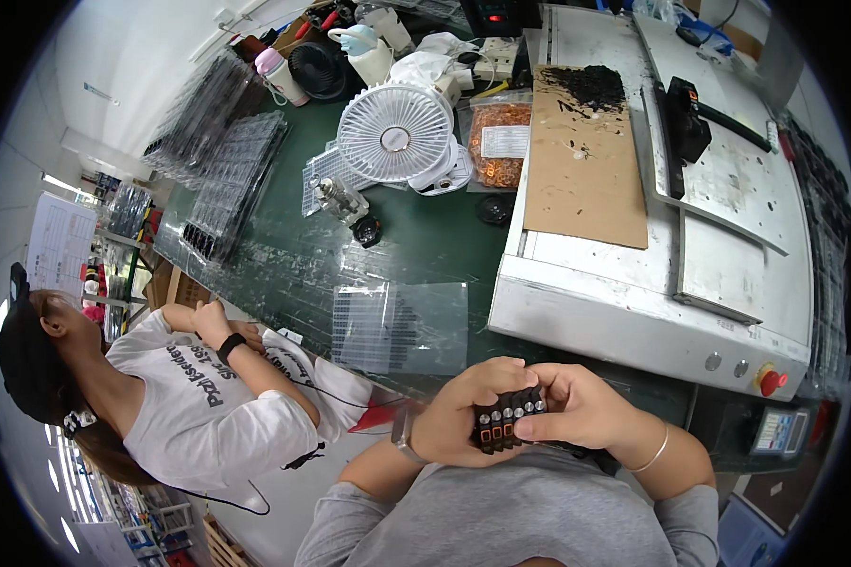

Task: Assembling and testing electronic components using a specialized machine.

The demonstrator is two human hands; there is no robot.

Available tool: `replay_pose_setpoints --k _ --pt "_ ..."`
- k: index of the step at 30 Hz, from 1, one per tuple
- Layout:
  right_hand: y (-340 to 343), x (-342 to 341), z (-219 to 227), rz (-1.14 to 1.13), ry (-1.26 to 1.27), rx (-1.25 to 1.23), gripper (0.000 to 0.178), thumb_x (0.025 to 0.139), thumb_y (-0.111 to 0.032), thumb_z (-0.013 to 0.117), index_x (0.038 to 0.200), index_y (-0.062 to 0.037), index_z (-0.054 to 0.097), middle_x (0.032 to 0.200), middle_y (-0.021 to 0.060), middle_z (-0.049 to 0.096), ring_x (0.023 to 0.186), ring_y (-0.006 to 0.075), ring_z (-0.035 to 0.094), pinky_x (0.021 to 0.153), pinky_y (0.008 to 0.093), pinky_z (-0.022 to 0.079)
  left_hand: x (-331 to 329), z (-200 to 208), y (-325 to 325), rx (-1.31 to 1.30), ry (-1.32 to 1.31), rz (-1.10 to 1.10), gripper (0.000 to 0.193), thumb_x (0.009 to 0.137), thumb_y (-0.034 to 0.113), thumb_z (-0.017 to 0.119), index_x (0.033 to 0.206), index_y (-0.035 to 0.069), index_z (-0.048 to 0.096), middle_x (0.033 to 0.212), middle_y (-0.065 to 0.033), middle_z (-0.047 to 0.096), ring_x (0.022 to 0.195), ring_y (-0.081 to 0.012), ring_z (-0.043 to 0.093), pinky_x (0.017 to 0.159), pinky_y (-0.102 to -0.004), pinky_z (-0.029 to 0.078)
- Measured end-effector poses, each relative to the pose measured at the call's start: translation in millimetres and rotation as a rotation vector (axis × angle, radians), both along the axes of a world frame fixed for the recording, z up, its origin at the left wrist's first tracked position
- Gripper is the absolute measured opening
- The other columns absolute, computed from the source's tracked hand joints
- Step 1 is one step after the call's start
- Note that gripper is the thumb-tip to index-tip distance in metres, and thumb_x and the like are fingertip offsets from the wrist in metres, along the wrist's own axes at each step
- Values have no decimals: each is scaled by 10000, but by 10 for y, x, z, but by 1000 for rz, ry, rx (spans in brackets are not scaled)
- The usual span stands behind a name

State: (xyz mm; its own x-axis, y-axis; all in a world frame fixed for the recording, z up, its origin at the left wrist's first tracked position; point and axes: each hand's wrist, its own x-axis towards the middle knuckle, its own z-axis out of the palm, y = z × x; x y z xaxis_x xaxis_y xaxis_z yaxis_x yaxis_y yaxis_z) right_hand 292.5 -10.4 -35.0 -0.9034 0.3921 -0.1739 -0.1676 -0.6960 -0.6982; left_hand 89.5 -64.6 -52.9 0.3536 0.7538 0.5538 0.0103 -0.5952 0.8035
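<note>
Close to my body, both hands hold a row of small black plastic parts [507, 414] pressed side by side. Silver round spots line their upper ends, and orange-edged square openings sit lower on some of them. My left hand [456, 412] wraps around the row from the left and behind. My right hand [584, 404] closes on its right end, with the thumb on the front face. Just past my hands, on the green table, lies a clear plastic sheet [435, 326] with printed rows.
A white machine [577, 293] with a red button [772, 381] stands at right, carrying cardboard [581, 189] with black scraps. Farther back are a white fan [395, 132], a bag of orange parts [499, 142], a glass bottle [340, 200] and stacked clear trays [241, 170]. A person [208, 387] sits at left.
</note>
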Motion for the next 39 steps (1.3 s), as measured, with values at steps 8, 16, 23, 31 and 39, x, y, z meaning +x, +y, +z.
replay_pose_setpoints --k 8,16,23,31,39 --pt "-26 146 155 85 10 -313 721 922 -426 653 1364 81 393 1248 147 555 1097 199 595 937 340 509 79 170 -60 -164 -157 -2 903 629 -54 846 1278 150 252 1225 -227 552 1196 -344 571 1056 -552 363" --pt "6 113 79 80 49 -396 536 1002 -301 545 1374 55 393 1238 123 564 1102 171 584 946 324 499 55 163 -44 -191 -158 -4 903 632 -51 846 1279 149 248 1230 -220 551 1195 -342 572 1062 -548 358" --pt "-45 -222 196 -133 -102 -60 648 758 -43 824 1282 -1 446 1148 58 579 1061 120 566 909 278 479 5 112 29 -127 71 89 589 694 71 824 1152 82 453 1256 -152 536 1155 -350 566 992 -478 440" --pt "-61 -324 -24 -133 -38 118 705 736 -96 864 1289 -12 434 1113 38 576 1050 106 549 908 272 469 -150 143 59 28 219 56 460 664 81 809 1034 63 537 1288 -147 530 1160 -374 554 978 -514 446" --pt "81 -426 -9 108 3 280 814 801 -48 795 1430 -16 278 1293 85 481 1193 149 498 991 318 448 -390 237 126 123 217 -29 488 666 78 816 1029 83 490 1278 -157 538 1176 -377 556 960 -526 456"
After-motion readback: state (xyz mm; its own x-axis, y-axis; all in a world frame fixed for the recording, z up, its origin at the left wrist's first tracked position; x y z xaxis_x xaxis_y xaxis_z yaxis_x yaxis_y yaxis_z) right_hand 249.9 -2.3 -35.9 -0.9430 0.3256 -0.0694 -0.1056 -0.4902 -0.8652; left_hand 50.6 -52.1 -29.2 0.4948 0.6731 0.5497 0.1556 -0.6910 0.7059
